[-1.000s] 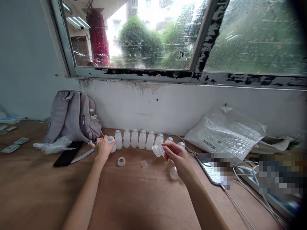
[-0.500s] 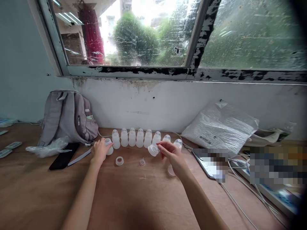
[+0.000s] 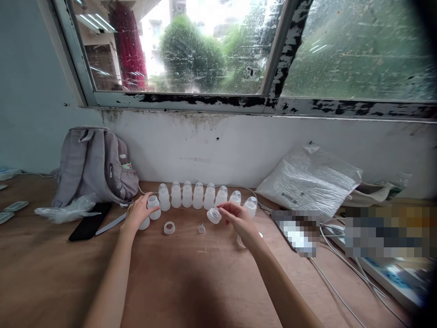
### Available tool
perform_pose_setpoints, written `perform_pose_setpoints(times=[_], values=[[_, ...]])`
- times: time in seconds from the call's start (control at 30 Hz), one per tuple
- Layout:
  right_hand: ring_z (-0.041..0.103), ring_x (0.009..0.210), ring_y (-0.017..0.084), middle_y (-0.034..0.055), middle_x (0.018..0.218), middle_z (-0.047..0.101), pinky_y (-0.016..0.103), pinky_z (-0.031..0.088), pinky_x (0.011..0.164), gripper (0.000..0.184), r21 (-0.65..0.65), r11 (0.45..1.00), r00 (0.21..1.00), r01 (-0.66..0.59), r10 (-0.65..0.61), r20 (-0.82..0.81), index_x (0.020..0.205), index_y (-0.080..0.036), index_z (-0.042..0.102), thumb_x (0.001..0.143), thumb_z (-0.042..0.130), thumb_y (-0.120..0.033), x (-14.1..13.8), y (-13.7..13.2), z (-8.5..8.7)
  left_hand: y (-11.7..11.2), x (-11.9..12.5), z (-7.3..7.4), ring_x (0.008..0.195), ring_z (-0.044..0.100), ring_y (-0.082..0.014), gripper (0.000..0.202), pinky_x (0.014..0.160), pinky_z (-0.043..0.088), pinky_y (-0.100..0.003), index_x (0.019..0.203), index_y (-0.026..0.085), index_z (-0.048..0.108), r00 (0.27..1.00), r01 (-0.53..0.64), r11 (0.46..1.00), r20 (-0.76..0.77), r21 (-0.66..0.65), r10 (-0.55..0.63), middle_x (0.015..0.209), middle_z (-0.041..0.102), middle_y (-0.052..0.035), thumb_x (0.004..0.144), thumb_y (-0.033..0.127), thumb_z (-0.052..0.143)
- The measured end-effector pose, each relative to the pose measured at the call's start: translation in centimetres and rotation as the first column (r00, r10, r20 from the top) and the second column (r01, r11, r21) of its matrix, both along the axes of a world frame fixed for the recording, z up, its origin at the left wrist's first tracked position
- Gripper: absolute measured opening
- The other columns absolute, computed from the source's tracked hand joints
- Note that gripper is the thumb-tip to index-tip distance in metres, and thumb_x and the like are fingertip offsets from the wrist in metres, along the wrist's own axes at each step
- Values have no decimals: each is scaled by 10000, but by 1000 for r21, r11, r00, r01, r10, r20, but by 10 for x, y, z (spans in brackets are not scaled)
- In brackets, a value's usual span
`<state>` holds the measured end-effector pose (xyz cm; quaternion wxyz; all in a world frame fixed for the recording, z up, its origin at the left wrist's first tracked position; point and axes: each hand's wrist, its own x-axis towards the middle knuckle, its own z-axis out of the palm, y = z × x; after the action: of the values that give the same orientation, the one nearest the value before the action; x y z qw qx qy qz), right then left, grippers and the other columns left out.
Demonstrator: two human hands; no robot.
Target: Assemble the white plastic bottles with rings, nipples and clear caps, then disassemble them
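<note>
A row of several small translucent plastic bottles [image 3: 198, 196] stands on the brown wooden table [image 3: 191, 282] near the wall. My left hand [image 3: 138, 213] is curled around the leftmost small bottle [image 3: 153, 206] at the row's left end. My right hand [image 3: 241, 221] pinches a small translucent cap piece [image 3: 214, 215] just in front of the row's right part. A loose white ring [image 3: 169, 227] and a tiny clear part [image 3: 201, 229] lie on the table between my hands. Another white piece [image 3: 241, 240] is partly hidden under my right wrist.
A grey backpack [image 3: 95, 166] leans on the wall at left, with a crumpled clear bag [image 3: 64, 210], a black phone [image 3: 89, 221] and a thin flat strip [image 3: 109, 224] beside it. A white plastic package [image 3: 310, 180], cables [image 3: 341, 273] and a power strip [image 3: 382, 273] lie at right.
Both hands stayed near the row; my left hand shifted slightly left with its bottle, and my right hand moved a little left with the cap piece. The view drifted slightly.
</note>
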<state>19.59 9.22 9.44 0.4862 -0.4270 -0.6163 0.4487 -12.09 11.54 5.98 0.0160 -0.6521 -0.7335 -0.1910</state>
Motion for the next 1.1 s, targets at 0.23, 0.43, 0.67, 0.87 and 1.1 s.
perform_pose_setpoints(times=[0.23, 0.43, 0.67, 0.87, 1.1], values=[[475, 602, 131, 24, 661, 556, 225, 377, 481, 277, -4, 1000, 999, 13, -12, 43, 775, -156, 610, 679, 598, -416, -1, 0, -1, 0, 0, 4, 960, 558, -251, 432, 751, 396, -303, 1090, 262, 470, 999, -50, 998, 8, -43, 50, 1051, 617, -46, 716, 473, 513], [488, 595, 137, 23, 660, 565, 227, 372, 470, 276, -7, 1000, 999, 5, -4, 44, 767, -167, 611, 674, 596, -426, -1, 3, -5, 1, -1, 2, 969, 545, -269, 429, 790, 377, -359, 1064, 254, 497, 997, -70, 997, -26, -12, 70, 1031, 624, -55, 708, 494, 500], [505, 596, 155, 34, 665, 581, 242, 378, 466, 280, -9, 1000, 998, -9, 10, 66, 763, -187, 618, 670, 589, -450, -2, 5, -7, 4, 0, 0, 958, 542, -271, 445, 786, 367, -360, 1041, 249, 532, 994, -95, 995, -56, 24, 96, 972, 638, -68, 681, 510, 515], [514, 609, 155, 42, 708, 602, 245, 382, 474, 291, -20, 1000, 997, -2, 4, 82, 783, -181, 619, 673, 580, -448, -2, 3, -6, 4, 4, 0, 939, 551, -257, 416, 865, 309, -396, 1007, 240, 556, 993, -101, 994, -59, 36, 103, 939, 645, -67, 680, 495, 514], [524, 644, 151, 43, 737, 609, 230, 383, 484, 281, -42, 999, 994, -21, 25, 108, 801, -162, 605, 691, 562, -417, -2, 3, -5, 2, 5, 3, 980, 511, -291, 421, 845, 321, -438, 1023, 245, 541, 988, -151, 988, -43, -31, 150, 993, 619, -91, 678, 486, 519]])
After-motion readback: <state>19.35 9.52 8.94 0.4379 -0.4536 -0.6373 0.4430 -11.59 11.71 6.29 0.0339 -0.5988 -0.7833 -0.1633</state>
